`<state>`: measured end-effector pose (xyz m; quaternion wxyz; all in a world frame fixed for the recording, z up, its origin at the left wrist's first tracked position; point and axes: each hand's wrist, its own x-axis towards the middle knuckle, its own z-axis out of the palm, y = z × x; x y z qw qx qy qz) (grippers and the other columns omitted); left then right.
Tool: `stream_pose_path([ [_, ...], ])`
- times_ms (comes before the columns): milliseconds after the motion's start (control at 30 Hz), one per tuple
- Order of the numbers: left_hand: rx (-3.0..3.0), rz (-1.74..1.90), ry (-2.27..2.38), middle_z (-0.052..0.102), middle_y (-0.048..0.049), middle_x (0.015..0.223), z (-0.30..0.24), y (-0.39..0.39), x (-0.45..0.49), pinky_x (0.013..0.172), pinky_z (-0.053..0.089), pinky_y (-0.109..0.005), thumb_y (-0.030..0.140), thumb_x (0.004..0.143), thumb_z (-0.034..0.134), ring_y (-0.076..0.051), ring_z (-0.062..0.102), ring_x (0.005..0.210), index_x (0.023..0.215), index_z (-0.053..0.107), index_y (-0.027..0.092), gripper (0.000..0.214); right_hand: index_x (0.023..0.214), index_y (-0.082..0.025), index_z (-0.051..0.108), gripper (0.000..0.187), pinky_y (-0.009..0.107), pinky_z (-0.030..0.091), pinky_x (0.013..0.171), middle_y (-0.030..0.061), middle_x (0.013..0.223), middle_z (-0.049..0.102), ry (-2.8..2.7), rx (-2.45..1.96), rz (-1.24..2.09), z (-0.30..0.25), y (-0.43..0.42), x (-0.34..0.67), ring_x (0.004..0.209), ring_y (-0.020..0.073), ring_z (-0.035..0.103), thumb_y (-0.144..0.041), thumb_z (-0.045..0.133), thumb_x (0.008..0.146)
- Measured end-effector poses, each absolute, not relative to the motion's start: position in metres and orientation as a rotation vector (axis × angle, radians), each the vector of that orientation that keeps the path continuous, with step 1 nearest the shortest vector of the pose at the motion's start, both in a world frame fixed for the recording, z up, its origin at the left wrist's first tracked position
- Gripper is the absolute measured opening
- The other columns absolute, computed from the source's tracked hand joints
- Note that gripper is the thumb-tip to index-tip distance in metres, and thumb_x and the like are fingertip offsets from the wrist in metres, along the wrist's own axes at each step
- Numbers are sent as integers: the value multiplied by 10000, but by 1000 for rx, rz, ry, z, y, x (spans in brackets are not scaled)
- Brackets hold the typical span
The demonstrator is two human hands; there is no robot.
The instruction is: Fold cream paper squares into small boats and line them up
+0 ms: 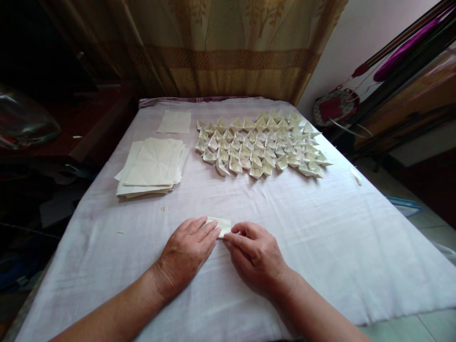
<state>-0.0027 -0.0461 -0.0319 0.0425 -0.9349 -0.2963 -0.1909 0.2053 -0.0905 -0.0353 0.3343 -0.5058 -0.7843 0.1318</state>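
Note:
A small folded piece of cream paper (221, 224) lies on the white cloth near the front of the table. My left hand (187, 251) rests flat on its left part, fingers stretched out and pressing it down. My right hand (254, 251) is at its right edge with the fingers curled and pinched on the fold. Most of the paper is hidden under my fingers.
A stack of flat cream sheets (153, 166) sits at the left, with a single sheet (175, 122) behind it. Several folded paper boats (261, 142) are laid in rows at the back right. A white cloth (320, 228) covers the table; a curtain hangs behind.

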Motion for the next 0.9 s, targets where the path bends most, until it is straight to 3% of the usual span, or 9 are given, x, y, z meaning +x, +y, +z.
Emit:
stream_pose_path([
  [167,-2868,-552,-903,729,-69,1178,-31,-46,-3,946,490,-424,205,995,450,-260,632,1127,1150,688,178,285,1013,-224,724,237,336,494,760,77,974,656,-2161,-1333,276,-31,-91,204,821,193,575,-140,537,894],
  [400,-2913,-536,-922,713,-82,1210,-31,-47,-5,986,463,-445,240,999,453,-263,608,1158,1214,670,191,309,1120,-255,705,267,405,492,881,82,1135,675,-2245,-1269,224,-33,-90,214,1024,238,580,-187,575,898],
  [667,-2847,-560,-898,730,-47,1188,-30,-48,-2,953,450,-443,210,1005,436,-267,635,1102,1166,683,169,297,955,-219,722,204,356,504,797,72,978,693,-2099,-1273,239,-32,-93,219,851,190,603,-142,542,898],
  [900,-2847,-524,-892,724,-49,1198,-31,-49,-2,972,423,-432,215,1000,455,-264,623,1119,1190,667,178,287,1102,-235,703,262,397,488,836,81,1093,681,-2274,-1291,182,-29,-94,214,976,240,578,-194,538,903],
])
